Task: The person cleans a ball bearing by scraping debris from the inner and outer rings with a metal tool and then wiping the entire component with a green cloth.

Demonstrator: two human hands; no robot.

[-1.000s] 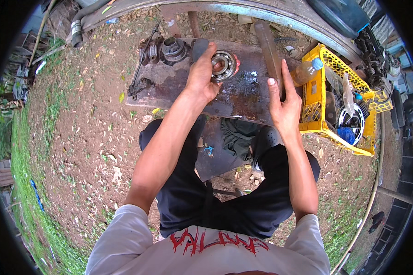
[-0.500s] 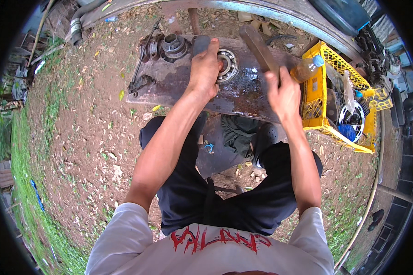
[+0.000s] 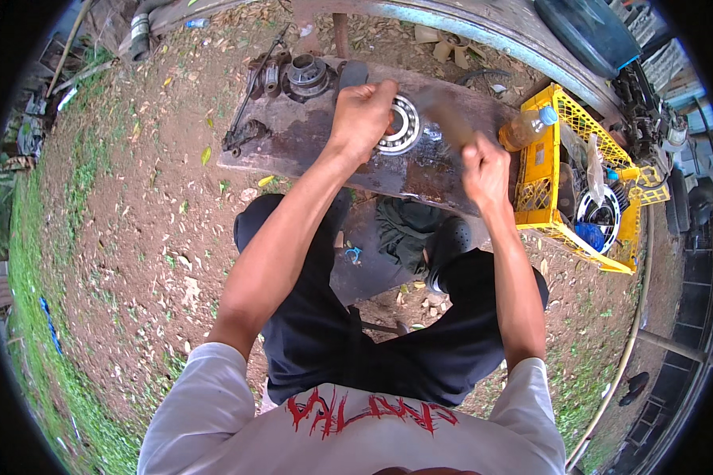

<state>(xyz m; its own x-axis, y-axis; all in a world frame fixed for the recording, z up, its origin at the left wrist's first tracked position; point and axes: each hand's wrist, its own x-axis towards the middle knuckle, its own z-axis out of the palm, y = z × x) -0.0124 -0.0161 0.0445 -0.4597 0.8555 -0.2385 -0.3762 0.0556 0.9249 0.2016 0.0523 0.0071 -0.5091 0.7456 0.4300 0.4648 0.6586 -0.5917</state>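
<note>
On a worn, dark-stained bench [image 3: 293,150] is a steel ball bearing [image 3: 405,127], its ring of balls showing. My left hand [image 3: 362,119] is closed at its left side and covers part of the ring; fingertips show within the bore. Whether the bearing lies flat or is slightly lifted, I cannot tell. To the right, my right hand [image 3: 486,170] is wrapped round one end of a thick brownish bar [image 3: 451,125]. Motion smears the bar, and its far end points toward the bearing. A dark grey piece [image 3: 352,74] shows just beyond my left hand.
A flanged metal hub [image 3: 307,75] and a thin rod [image 3: 255,85] with greasy parts are at the bench's left end. At its right stand a bottle of amber liquid [image 3: 523,129] and a yellow crate [image 3: 537,170] of parts. Dark cloth [image 3: 404,233] lies below the bench.
The bar in my right hand has swung down toward the bearing. My left hand has turned more into a fist at the bearing's side. The whole view has shifted slightly.
</note>
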